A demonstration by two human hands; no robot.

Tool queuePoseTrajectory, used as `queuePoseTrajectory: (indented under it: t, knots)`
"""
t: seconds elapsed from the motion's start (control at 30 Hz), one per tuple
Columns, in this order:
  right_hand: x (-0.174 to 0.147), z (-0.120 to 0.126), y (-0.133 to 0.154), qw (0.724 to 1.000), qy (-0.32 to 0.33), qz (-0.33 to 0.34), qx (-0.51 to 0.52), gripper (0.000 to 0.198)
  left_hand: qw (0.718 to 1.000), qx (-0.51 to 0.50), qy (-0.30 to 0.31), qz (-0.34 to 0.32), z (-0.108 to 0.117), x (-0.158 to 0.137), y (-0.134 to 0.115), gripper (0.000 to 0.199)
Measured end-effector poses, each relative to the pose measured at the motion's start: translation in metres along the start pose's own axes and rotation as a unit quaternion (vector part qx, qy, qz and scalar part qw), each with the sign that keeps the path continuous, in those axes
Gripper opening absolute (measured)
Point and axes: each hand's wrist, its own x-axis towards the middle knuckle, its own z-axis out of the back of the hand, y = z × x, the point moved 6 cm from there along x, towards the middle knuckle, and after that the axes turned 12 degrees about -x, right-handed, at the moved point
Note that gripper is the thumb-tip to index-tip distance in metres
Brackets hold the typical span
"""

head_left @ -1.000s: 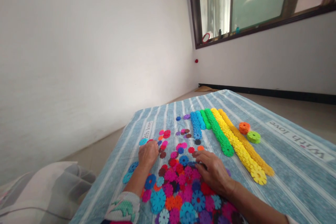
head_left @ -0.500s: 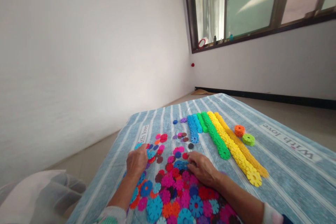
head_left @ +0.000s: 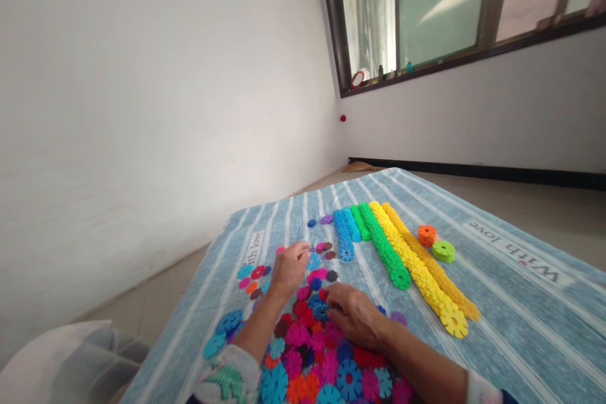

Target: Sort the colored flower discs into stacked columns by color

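Note:
My left hand [head_left: 290, 268] is over the upper part of the loose pile, its fingers pinched on a light blue notched disc [head_left: 313, 261]. Close by on the right, my right hand [head_left: 356, 314] curls its fingers around a few blue notched discs [head_left: 320, 310]. Beneath both hands spreads a heap of mixed snowflake discs [head_left: 312, 353], in pink, red, orange, blue and brown. My left forearm covers part of this heap. A smaller loose group [head_left: 258, 272] lies left of my left wrist.
Overlapping rows run beyond my right hand: blue [head_left: 344, 237], green [head_left: 384, 246], yellow [head_left: 416, 268] and darker yellow [head_left: 430, 262]. Orange [head_left: 427, 235] and lime [head_left: 444, 250] stacks stand to their right. A striped cloth [head_left: 516, 303] covers the table, with walls beyond.
My left hand has moved right and away from me, from the left-hand discs to near the middle, with a light blue disc at its fingertips. My right hand has barely shifted.

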Motion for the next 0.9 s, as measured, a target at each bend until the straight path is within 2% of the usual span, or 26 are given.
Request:
queuePoseTrajectory:
  t: [0.07, 0.17, 0.27, 0.4, 0.67, 0.8, 0.9]
  knots:
    - [-0.002, -0.002, 0.001, 1.000, 0.001, 0.001, -0.007, 0.010, 0.998, 0.004, 0.056, -0.043, -0.028, 0.009, -0.017, 0.026]
    - [-0.003, -0.002, 0.001, 1.000, 0.003, -0.002, -0.009, 0.010, 0.993, 0.024, 0.090, -0.066, -0.059, 0.022, -0.032, 0.025]
    - [-0.003, -0.002, -0.001, 1.000, 0.004, -0.007, -0.017, 0.011, 0.990, 0.044, 0.112, -0.078, -0.079, 0.030, -0.037, 0.024]
    - [-0.002, -0.002, -0.002, 0.999, 0.007, -0.011, -0.043, 0.011, 0.984, 0.063, 0.137, -0.096, -0.093, 0.031, -0.037, 0.021]
    - [-0.003, -0.002, -0.001, 0.999, 0.013, -0.009, -0.045, 0.010, 0.982, 0.062, 0.123, -0.127, -0.096, 0.029, -0.037, 0.014]
    - [-0.005, 0.000, 0.000, 1.000, 0.011, -0.003, -0.023, 0.012, 0.987, 0.054, 0.094, -0.117, -0.078, 0.025, -0.027, 0.019]
    - [-0.008, 0.001, 0.002, 1.000, 0.015, -0.005, -0.004, 0.014, 0.992, 0.059, 0.072, -0.091, -0.054, 0.010, -0.010, 0.022]
